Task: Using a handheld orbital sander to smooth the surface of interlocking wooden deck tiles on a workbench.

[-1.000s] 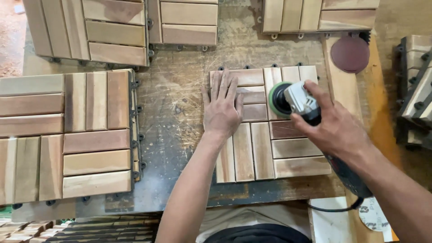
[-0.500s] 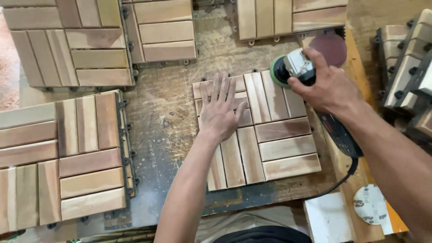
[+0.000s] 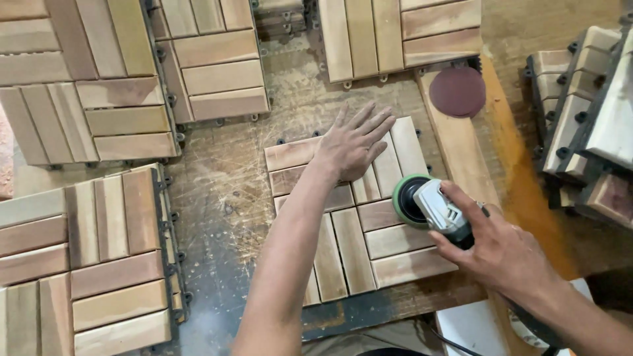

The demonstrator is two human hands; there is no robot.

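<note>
A square wooden slat tile (image 3: 343, 250) lies on the scratched workbench in front of me. My left hand (image 3: 353, 142) rests flat on its upper part with the fingers spread, pressing it down. My right hand (image 3: 504, 254) grips a grey orbital sander (image 3: 435, 207); its green round pad (image 3: 403, 201) sits on the right-middle slats of the tile. The sander's cord runs back under my right forearm.
More slat tiles lie at the left (image 3: 86, 257), the upper left (image 3: 132, 72) and the top (image 3: 402, 33). A dark red sanding disc (image 3: 457, 91) lies on a plank (image 3: 461, 158) to the right. Stacked tiles (image 3: 587, 125) stand at the far right edge.
The sander has come down from the tile's upper right corner to its right-middle slats. My left hand has slid higher on the tile, and the view has shifted.
</note>
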